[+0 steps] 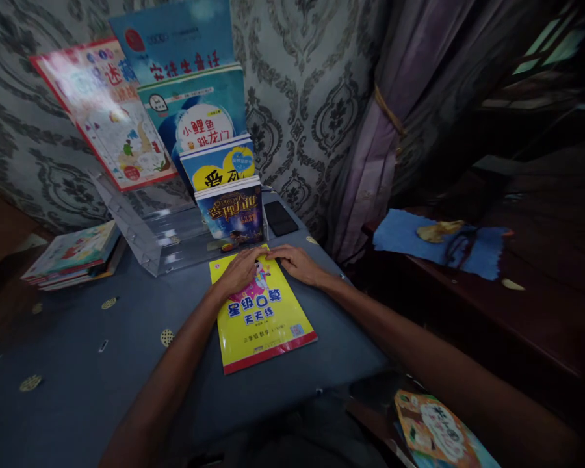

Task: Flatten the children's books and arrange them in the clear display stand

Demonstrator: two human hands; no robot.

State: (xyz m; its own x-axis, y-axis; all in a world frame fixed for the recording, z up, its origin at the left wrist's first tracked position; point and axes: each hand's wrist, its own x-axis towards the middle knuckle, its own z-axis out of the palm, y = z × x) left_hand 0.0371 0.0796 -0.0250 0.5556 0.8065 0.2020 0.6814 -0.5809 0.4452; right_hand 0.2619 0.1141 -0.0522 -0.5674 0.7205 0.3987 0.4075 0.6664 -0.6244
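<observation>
Books are standing upright in tiers at the clear stand (149, 257), five covers already showing: red-edged book (127, 123) at back left, then blue book (182, 32), teal book (160, 133), heart-cover book (199, 175) and, frontmost, dark book (234, 227). Yellow book (273, 325) is not standing among them; it is lying flat on the table (141, 364), just in front of the stand's right part. The stack (75, 253) is also lying flat, left of the stand, and orange book (433, 432) is sitting low at the right, beyond the table's edge.

Left hand (241, 270) is resting across yellow book's upper cover, its fingers lying together and pointing towards the top edge. Right hand (297, 263) is meeting it at the top right corner, fingers close together and bent; whether either hand is pinching the edge, I cannot tell.

Yellow book is looking thin, glossy and flat, with blue lettering, a cartoon figure partly hidden by the fingers, and a red band running along the near edge.
</observation>
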